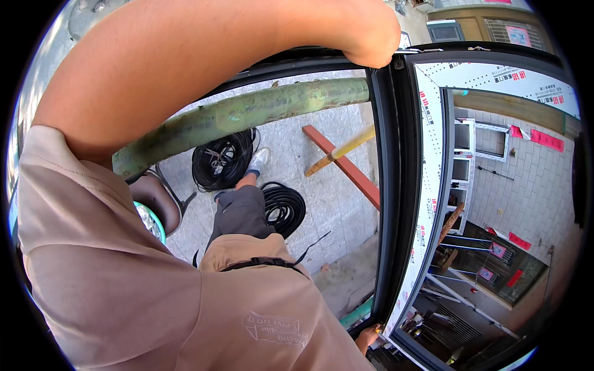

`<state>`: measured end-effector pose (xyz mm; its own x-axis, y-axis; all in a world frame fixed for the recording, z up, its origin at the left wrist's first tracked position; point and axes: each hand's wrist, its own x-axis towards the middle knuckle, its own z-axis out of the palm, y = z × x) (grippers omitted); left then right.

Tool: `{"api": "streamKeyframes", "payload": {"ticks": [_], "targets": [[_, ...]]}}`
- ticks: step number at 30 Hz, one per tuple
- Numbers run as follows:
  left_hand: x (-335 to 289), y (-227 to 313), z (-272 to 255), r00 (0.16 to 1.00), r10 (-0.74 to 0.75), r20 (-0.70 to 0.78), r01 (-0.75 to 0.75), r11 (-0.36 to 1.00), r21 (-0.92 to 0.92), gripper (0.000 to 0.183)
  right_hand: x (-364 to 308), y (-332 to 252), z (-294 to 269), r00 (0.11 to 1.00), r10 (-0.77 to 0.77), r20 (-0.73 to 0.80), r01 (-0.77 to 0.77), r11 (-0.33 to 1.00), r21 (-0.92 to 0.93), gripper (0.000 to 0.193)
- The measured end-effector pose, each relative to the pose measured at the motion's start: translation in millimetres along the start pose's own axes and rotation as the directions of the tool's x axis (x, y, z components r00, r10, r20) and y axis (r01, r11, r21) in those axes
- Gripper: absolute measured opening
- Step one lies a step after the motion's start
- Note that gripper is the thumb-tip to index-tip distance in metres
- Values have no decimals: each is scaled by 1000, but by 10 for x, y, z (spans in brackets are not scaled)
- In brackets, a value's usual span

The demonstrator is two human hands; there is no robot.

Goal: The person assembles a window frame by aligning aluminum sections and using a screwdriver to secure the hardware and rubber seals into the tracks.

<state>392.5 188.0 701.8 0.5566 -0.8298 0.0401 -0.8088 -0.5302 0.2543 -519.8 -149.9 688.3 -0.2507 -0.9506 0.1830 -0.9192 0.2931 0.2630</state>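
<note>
A black window frame stands upright at the right. Joined to its right side is a sash covered in white printed protective film. My left arm reaches across the top, and my left hand rests at the frame's upper corner. Its fingers are hidden from view. Beside it, a thin metal piece lies along the top edge. Low down, my right hand is closed on the frame's bottom corner, with a small yellowish spot at its fingertips. My torso hides the right forearm.
A green curved pole runs behind the frame. Two coils of black strip, one beside my foot and another by my leg, lie on the paving. A red-brown bar crosses a yellow pole. A brown chair stands left.
</note>
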Motion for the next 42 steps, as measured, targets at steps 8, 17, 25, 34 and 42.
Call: {"api": "streamKeyframes", "payload": {"ticks": [8,17,25,34,42], "targets": [[-42,59,-81,997,-80,18,80,997,11,28,-15,-9,24,1000,9,-8,-9,999,-32,97],[-10,76,-87,997,-41,71,34,995,92,26,-92,-76,-3,999,28,-26,-29,998,-60,96],[-15,80,-54,986,-165,-10,164,984,-74,37,-238,-138,-64,999,40,6,-40,998,-38,99],[-13,36,-13,988,-130,-85,137,987,82,55,-403,-17,-68,999,-7,-41,10,998,66,76],[79,-721,279,989,-149,-11,149,988,40,51,-626,-311,0,991,79,-111,-72,995,66,59]]}}
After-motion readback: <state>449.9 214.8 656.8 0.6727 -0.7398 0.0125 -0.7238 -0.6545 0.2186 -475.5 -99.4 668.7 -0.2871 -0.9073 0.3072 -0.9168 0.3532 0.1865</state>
